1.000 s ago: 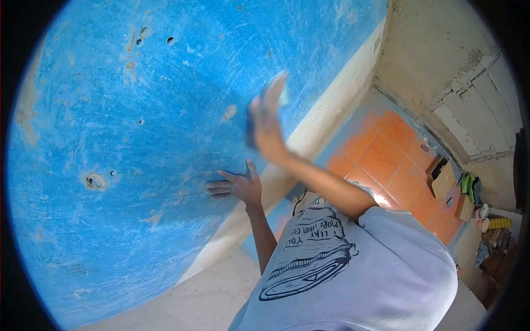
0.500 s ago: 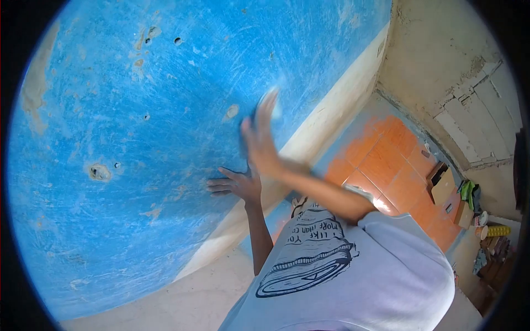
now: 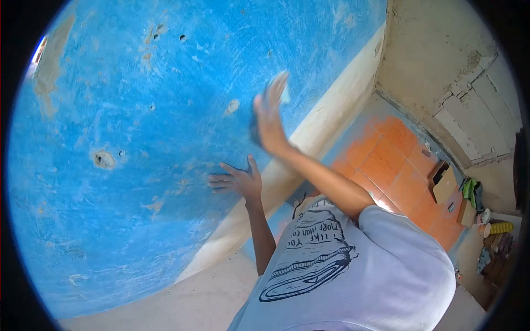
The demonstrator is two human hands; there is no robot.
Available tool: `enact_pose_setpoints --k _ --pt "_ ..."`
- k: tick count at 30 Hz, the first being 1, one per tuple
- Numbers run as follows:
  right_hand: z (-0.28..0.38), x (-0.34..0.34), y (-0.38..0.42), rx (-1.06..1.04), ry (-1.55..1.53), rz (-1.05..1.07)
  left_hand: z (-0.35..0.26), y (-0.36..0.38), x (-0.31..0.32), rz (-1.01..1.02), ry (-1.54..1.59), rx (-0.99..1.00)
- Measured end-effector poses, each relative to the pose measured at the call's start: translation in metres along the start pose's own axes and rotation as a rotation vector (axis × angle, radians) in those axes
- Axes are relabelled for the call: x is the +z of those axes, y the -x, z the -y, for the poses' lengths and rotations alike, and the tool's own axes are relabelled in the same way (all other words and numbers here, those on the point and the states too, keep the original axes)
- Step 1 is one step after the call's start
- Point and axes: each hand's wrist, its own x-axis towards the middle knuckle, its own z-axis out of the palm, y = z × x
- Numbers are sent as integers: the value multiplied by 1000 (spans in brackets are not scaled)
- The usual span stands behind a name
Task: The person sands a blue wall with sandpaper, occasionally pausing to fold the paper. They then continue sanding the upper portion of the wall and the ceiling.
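Under the fingers of my right hand is a pale, thin sheet, pressed to the blue wall. The sheet looks like sandpaper, but blur and the fingers hide most of it. My left hand lies on the wall lower and to the left, fingers spread, holding nothing. Scratches, pale scuffs and chipped patches mark the blue paint. A chipped spot sits just left of my right hand, and a larger hole is farther left.
A cream strip runs along the wall's base. Orange tiles cover part of the floor. An open cardboard box, a green cloth and a yellow item lie at the right, by the bare plaster wall.
My right hand has slid slightly up and to the right along the wall with the sheet. My left hand stays on its spot. The view has shifted a little.
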Motion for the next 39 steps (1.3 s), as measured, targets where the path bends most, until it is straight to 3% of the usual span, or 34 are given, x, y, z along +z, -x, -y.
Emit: enact_pose_setpoints --k 2,5,6,9,12,14,18,21,22,25,28,31,34,37,39 --pt "7 -10 -19 44 -5 -80 0 0 -5 10 18 16" --pt "15 -8 47 -70 -4 390 -13 -1 -33 199 271 -137" --pt "32 -18 65 -49 -222 492 -21 -1 -49 179 396 -135" --pt "41 -63 88 321 -408 722 -44 8 -95 151 827 -172" --pt "17 -102 110 690 -509 598 -48 32 -126 275 1293 -371" --pt "46 -118 121 709 -528 602 -49 45 -147 433 1537 -587" --pt "58 -145 161 789 -452 600 -43 75 -173 524 1631 -723" --pt "52 -165 191 870 -396 538 -41 101 -184 510 1601 -700" --pt "52 -169 199 891 -390 517 -41 108 -190 490 1432 -644" --pt "53 -182 219 970 -611 519 -46 131 -199 347 1454 -929" --pt "60 -180 235 932 -477 420 -43 149 -194 336 1441 -957" --pt "71 -181 235 869 -426 305 -39 166 -188 432 1678 -912" --pt "68 -202 225 793 -268 484 -39 171 -192 513 1855 -953" --pt "77 -213 212 681 -83 676 -44 168 -192 698 1816 -893" --pt "84 -217 198 744 -113 794 -50 156 -199 900 1678 -762"
